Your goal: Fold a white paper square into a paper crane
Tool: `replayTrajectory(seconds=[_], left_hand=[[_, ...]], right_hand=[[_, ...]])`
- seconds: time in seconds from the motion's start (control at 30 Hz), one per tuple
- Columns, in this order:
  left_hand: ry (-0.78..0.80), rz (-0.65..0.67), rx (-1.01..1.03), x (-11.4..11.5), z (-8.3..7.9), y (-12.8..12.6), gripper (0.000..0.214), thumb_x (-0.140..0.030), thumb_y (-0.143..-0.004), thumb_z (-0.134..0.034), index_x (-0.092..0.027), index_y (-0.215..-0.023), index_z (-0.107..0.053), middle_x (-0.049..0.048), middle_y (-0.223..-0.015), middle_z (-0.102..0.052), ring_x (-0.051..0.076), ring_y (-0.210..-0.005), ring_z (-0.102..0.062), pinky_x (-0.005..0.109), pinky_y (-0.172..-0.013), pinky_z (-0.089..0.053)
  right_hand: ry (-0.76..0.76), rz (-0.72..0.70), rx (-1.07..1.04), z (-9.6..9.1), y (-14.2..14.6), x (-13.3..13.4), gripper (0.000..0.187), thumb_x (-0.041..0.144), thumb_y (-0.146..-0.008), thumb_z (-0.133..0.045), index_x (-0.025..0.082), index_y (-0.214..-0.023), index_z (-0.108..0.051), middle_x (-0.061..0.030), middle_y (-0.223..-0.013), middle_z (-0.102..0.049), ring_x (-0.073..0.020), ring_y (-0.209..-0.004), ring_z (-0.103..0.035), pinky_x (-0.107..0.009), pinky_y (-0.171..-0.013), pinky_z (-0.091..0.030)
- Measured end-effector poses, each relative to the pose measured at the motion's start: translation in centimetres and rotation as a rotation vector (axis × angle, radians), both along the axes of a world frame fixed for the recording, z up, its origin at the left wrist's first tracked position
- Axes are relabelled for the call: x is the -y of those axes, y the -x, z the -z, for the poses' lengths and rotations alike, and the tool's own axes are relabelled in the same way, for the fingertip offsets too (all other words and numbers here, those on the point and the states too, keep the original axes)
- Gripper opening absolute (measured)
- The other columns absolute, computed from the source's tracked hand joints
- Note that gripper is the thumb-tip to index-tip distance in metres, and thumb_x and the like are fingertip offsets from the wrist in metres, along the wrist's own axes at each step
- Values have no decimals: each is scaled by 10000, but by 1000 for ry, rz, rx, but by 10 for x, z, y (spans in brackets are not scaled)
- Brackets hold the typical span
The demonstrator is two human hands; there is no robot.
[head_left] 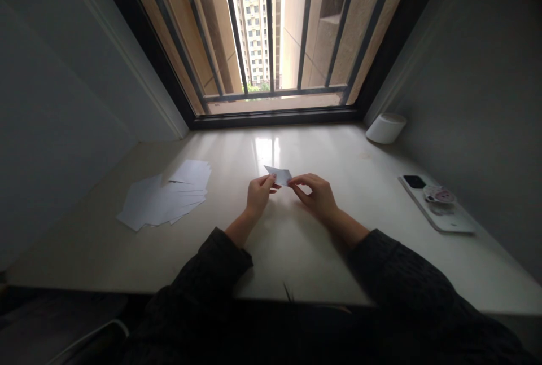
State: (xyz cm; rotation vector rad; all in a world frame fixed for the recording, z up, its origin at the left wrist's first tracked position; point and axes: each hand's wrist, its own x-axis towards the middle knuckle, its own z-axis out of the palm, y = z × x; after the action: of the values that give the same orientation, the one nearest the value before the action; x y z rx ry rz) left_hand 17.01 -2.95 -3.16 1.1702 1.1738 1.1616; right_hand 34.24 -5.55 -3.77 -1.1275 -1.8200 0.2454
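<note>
Folded paper (283, 175), long axis crosswise: left hand (258, 194) pinches it near pointed left end, right hand (319, 194) pinches right corner.

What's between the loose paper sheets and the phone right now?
The left hand, the right hand and the folded paper they hold lie there, in the head view.
</note>
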Motion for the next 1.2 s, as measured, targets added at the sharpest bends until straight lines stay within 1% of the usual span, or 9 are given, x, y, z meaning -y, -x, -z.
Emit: replayTrajectory(seconds=[0.13, 0.27, 0.37, 0.43, 0.53, 0.67, 0.77, 0.9, 1.2], left_hand=[[-39, 19, -78, -1, 0, 1, 309, -411, -751, -608, -118, -762, -707, 59, -667, -656, 193, -675, -648, 273, -588, -477], [-130, 36, -94, -6, 1, 2, 351, -457, -763, -605, -137, -853, -717, 60, -742, -678, 197, -731, -648, 277, -620, -490], [-113, 112, 32, -11, -2, 2, 457, -465, -770, -617, -165, -1113, -656, 70, -930, -697, 196, -843, -645, 307, -734, -503], [-89, 193, 136, -15, -5, 2, 534, -443, -758, -653, -175, -1215, -589, 88, -1023, -685, 208, -911, -636, 346, -813, -496], [-69, 300, 244, -23, -6, 5, 594, -396, -729, -705, -175, -1256, -543, 126, -1106, -663, 230, -960, -627, 405, -891, -471], [-18, 251, 328, -35, -3, 12, 587, -370, -692, -747, -181, -1215, -557, 122, -1104, -660, 220, -951, -631, 449, -937, -446], [7, 200, 352, -38, 0, 15, 581, -348, -656, -777, -188, -1174, -570, 104, -1075, -662, 208, -937, -632, 443, -922, -461], [38, 154, 336, -35, 2, 13, 562, -365, -638, -786, -178, -1128, -583, 94, -1035, -666, 189, -888, -637, 404, -876, -490], [73, 138, 317, -34, 6, 12, 517, -380, -611, -797, -140, -1034, -624, 74, -919, -687, 165, -817, -651, 370, -863, -480]], right_hand=[[51, 24, 30, -2, 2, 1, 102, 203, -791, -597, 231, -842, -680, -36, -797, -688, -188, -734, -619, -324, -674, -498], [150, 0, -106, -1, 7, -3, 71, 236, -759, -614, 210, -804, -663, -36, -783, -681, -172, -677, -600, -312, -640, -493], [239, -37, -262, 3, 14, -8, 75, 262, -741, -620, 204, -778, -652, -26, -775, -679, -167, -678, -606, -318, -665, -500], [314, -54, -355, 3, 19, -13, 99, 292, -733, -626, 200, -761, -648, -21, -750, -674, -168, -678, -611, -320, -669, -503], [410, -87, -430, 1, 26, -23, 145, 339, -724, -631, 194, -738, -644, -17, -730, -667, -170, -685, -616, -320, -674, -502], [468, -80, -462, -1, 32, -37, 215, 404, -733, -620, 190, -736, -633, -22, -726, -657, -177, -688, -609, -322, -651, -503], [368, -36, -360, 1, 33, -41, 203, 404, -770, -594, 206, -787, -635, -39, -796, -656, -196, -757, -597, -341, -673, -519], [76, 30, -174, 5, 33, -35, 122, 314, -840, -539, 228, -880, -616, -86, -951, -623, -242, -947, -530, -375, -718, -528], [-128, 137, -2, 2, 32, -26, 99, 223, -875, -505, 235, -950, -568, -99, -1061, -591, -262, -1055, -513, -467, -920, -458]])
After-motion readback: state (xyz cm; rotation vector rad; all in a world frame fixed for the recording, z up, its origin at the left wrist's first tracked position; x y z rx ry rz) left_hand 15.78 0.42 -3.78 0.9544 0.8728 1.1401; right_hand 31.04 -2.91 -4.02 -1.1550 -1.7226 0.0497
